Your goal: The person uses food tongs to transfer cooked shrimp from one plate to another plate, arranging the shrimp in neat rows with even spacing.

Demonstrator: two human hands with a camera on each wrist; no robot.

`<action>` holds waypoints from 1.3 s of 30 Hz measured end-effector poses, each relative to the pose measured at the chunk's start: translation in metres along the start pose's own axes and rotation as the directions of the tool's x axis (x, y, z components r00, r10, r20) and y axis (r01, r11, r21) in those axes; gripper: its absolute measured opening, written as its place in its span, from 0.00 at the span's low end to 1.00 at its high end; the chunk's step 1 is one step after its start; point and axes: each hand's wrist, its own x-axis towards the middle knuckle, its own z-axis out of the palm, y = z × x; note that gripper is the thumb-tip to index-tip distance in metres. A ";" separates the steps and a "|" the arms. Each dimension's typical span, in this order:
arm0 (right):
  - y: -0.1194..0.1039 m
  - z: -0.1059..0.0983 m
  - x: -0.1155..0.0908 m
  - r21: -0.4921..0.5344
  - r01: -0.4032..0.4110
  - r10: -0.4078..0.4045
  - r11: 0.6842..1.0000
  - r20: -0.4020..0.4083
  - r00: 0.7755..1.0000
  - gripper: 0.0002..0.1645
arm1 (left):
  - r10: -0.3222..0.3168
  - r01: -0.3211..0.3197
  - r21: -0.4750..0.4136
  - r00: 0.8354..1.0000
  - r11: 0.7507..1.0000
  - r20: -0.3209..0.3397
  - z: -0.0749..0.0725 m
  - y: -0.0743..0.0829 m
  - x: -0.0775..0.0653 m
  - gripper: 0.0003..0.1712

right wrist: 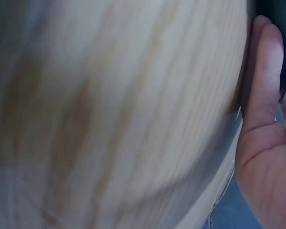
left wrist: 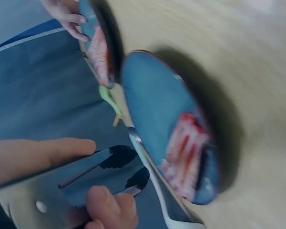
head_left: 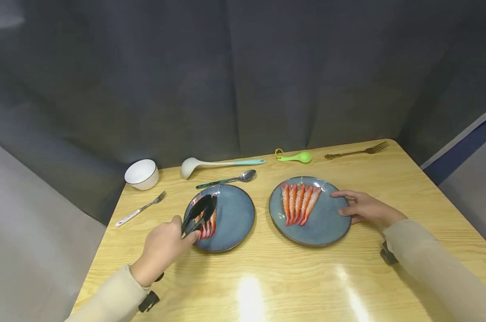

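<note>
My left hand (head_left: 165, 243) grips metal tongs (left wrist: 43, 191) with black tips. In the left wrist view the tips stand apart with nothing between them. In the head view they overlap the red-and-white shrimp strips (head_left: 213, 222) on the left side of a blue plate (head_left: 235, 214). On the right, my right hand (head_left: 369, 209) holds the rim of a second blue plate (head_left: 327, 223), with fingers at its edge. Several orange-and-white shrimp strips (head_left: 300, 203) lie fanned side by side on that plate. The right wrist view shows the right fingers (right wrist: 267, 71) against the plate's edge.
Behind the plates lie a white ladle (head_left: 210, 164) with a turquoise handle, a spoon (head_left: 230, 179), a green measuring spoon (head_left: 297, 157) and a bronze-coloured fork (head_left: 357, 151). At the left are a white bowl (head_left: 142, 175) and another fork (head_left: 141, 209). A dark curtain (head_left: 243, 80) hangs behind the table.
</note>
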 end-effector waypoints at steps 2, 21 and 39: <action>-0.001 -0.002 -0.003 0.004 0.003 -0.003 1.000 -0.011 1.000 0.40 | -0.010 0.010 0.000 1.000 1.000 0.025 0.000 -0.006 -0.004 0.28; 0.000 0.002 -0.002 0.023 -0.004 0.005 1.000 -0.031 1.000 0.39 | 0.005 -0.005 0.086 1.000 0.996 0.001 0.018 -0.010 -0.002 0.32; 0.000 0.002 0.000 0.004 -0.024 0.025 1.000 -0.046 0.999 0.40 | -0.004 0.002 0.108 1.000 0.994 0.025 0.004 -0.003 0.003 0.31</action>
